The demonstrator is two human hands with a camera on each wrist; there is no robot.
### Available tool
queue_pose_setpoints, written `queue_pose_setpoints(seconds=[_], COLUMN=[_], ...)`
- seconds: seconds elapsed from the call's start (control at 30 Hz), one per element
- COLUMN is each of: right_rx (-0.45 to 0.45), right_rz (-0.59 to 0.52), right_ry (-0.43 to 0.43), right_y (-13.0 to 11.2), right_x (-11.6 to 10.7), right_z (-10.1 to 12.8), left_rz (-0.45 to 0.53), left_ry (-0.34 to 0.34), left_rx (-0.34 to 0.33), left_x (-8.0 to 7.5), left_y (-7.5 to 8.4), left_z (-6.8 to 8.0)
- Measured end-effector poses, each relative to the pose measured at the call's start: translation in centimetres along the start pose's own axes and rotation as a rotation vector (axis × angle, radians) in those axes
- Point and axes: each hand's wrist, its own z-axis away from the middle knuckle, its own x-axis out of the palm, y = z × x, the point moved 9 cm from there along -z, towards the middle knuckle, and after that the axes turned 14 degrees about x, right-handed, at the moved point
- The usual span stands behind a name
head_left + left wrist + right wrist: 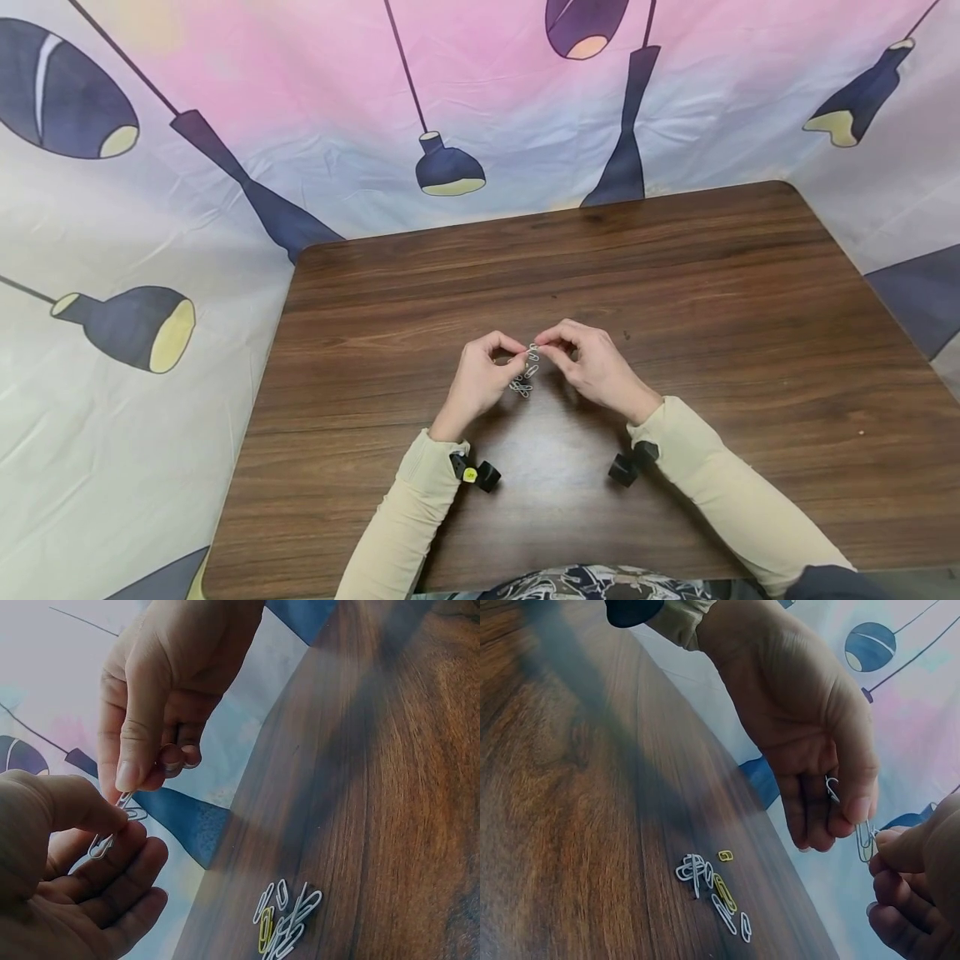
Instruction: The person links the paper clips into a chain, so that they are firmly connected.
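Dark brown wood grain is seen on the surface [675, 350], which is surrounded by a pale cloth printed with dark blue hanging lamps [150, 208]. No container is seen on it; a small loose heap of silver wire paper clips [521, 387] lies directly on the wood, and at least one yellow paper clip [265, 930] is mixed into the heap.

Above this heap both hands are raised and brought together, fingertip to fingertip. A silver paper clip [102, 844] is pinched between the thumb and the forefinger of the left hand [480, 379], while the other fingers are loosely curled under it. A second silver paper clip [124, 798] is pinched by the thumb and the forefinger of the right hand [596, 367], with the remaining fingers bent inward. The two held clips are touching each other at the point where the fingertips meet; whether they are hooked together cannot be told.

The heap is found just below and between the two hands, slightly nearer to the person, and is not touched by either hand. Cream sleeves [420, 508] cover both forearms.
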Motion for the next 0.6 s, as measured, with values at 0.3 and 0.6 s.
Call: queue_pose_setpoints(seconds=[0.3,0.6], right_rx=[-0.047,-0.055], right_rz=[0.022,0.032], right_ry=[-0.008,0.001], right_y=[-0.12,-0.11], right_x=[0.01,-0.28], right_z=[0.04,0.09], left_rz=[0.011,0.012], left_ry=[-0.014,-0.02], left_rx=[0.008,0.003], left_x=[0.15,0.22], left_y=[0.09,0.01], left_z=[-0.04,-0.03])
